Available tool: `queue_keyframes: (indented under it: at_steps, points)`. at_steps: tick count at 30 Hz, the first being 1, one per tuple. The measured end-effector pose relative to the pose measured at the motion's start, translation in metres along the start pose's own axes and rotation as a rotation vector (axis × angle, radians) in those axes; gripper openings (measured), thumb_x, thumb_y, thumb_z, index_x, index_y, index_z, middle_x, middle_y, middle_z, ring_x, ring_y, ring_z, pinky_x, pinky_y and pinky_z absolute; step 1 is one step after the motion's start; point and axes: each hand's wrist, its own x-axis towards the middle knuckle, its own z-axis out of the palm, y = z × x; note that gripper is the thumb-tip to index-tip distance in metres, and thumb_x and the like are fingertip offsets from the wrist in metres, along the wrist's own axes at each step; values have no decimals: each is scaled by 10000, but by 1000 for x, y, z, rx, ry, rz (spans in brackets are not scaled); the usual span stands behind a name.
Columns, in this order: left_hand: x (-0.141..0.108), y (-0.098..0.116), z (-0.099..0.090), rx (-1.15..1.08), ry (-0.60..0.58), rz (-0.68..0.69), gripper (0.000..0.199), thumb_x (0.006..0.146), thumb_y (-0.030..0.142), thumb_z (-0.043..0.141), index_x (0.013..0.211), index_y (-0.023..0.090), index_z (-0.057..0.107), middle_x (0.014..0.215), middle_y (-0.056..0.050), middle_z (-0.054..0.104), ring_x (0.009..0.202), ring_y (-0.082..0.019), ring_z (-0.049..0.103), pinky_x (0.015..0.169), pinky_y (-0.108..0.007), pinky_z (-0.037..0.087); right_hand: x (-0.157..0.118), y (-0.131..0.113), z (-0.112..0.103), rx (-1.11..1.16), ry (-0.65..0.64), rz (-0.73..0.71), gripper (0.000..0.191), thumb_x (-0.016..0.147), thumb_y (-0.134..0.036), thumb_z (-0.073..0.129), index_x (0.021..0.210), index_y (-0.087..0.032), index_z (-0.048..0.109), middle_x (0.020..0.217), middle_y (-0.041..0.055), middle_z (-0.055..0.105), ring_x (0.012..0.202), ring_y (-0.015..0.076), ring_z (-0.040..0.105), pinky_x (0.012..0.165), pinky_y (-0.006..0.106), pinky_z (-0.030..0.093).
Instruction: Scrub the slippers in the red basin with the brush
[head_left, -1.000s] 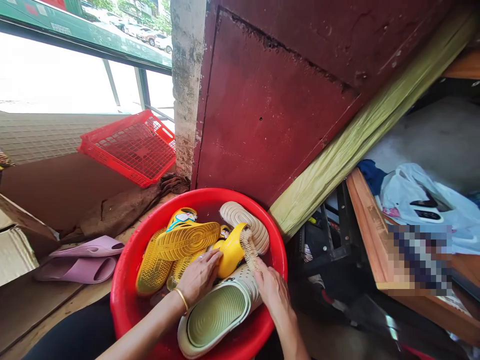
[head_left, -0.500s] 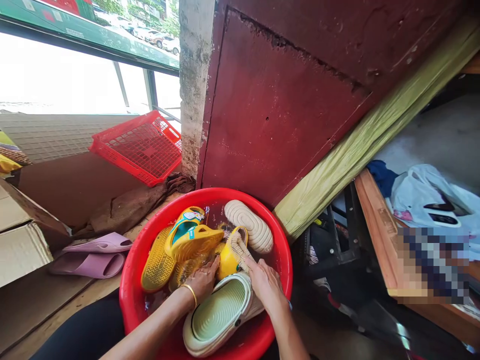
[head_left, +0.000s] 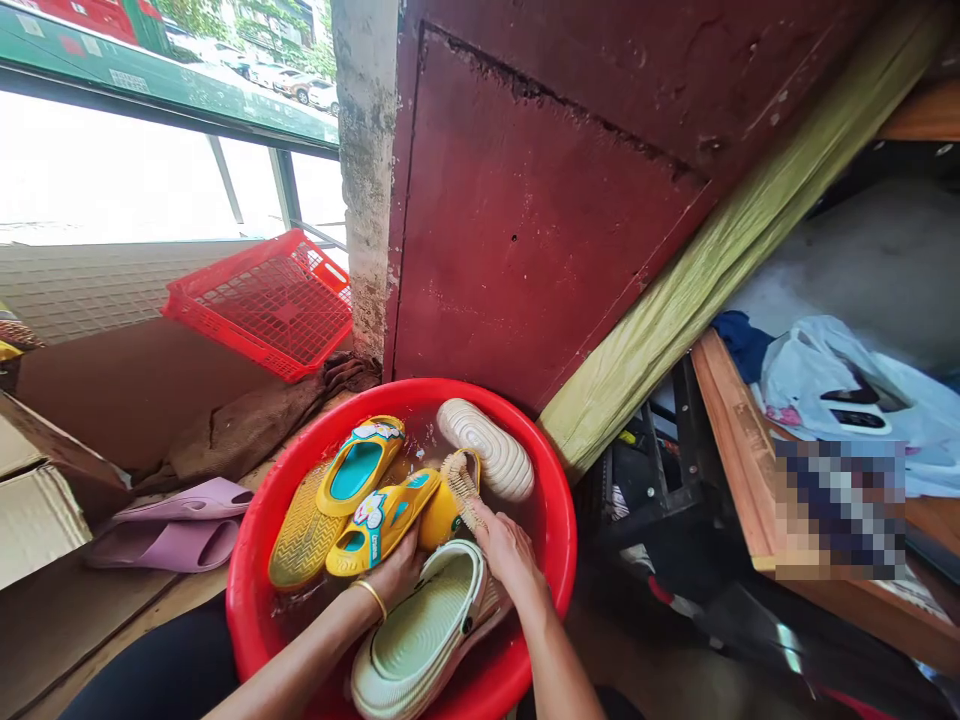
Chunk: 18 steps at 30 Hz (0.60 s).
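A red basin (head_left: 559, 560) holds water and several shoes. My left hand (head_left: 399, 572), with a gold bangle at the wrist, grips the near end of a yellow slipper (head_left: 382, 515) with a cartoon strap. In my right hand (head_left: 506, 550) is a bristled brush (head_left: 463, 487), over another yellow shoe (head_left: 437, 517). A pale green clog (head_left: 424, 630) floats sole down below both hands. At the back right lies an upturned whitish clog (head_left: 491, 450). On the left are a yellow slipper with a teal inside (head_left: 356, 468) and one with its sole up (head_left: 300, 535).
Purple slippers (head_left: 176, 525) lie left of the basin, near a cardboard box (head_left: 41, 520). A red crate (head_left: 274, 305) leans behind. A maroon panel (head_left: 517, 220) rises beyond the basin. At right, a wooden-edged surface (head_left: 739, 450) bears a plastic bag (head_left: 832, 380).
The yellow slipper at my left hand has turned, so its cartoon strap now faces up. The brush has shifted slightly with my right hand. The whole view has moved a little.
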Motion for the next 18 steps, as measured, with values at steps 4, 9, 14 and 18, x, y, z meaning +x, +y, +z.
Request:
queue_keyframes:
  at_steps: [4, 9, 14, 18]
  points:
    - [15, 12, -18, -160, -52, -80, 640, 842, 473, 485, 1373, 126, 567, 1384, -169, 654, 1314, -343, 577, 1141, -528, 412, -13, 13, -15, 136, 17, -26, 518, 998, -259, 426, 1511, -315, 473, 1287, 66, 705, 1130, 225, 673, 967, 327, 487]
    - [25, 27, -34, -327, -107, -164, 728, 827, 561, 535, 1412, 128, 516, 1296, -167, 705, 1167, -312, 673, 1030, -466, 507, -35, 31, -41, 229, -32, -66, 482, 967, -240, 451, 1429, -289, 579, 1344, 37, 683, 1183, 201, 657, 988, 276, 477]
    - [17, 35, -33, -87, -252, -183, 714, 863, 511, 481, 1433, 82, 493, 1345, -204, 673, 1232, -344, 639, 1057, -460, 462, -35, 18, -38, -71, -77, 42, 510, 958, -173, 437, 1431, -303, 580, 1092, 96, 773, 1004, 233, 720, 885, 326, 497]
    - [12, 32, -26, 155, -335, -147, 658, 890, 447, 463, 1445, 92, 463, 1343, -230, 667, 1211, -345, 653, 1021, -445, 472, -23, 7, -24, -115, -71, 46, 465, 975, -185, 433, 1384, -306, 616, 1073, 109, 769, 1011, 251, 715, 871, 333, 483]
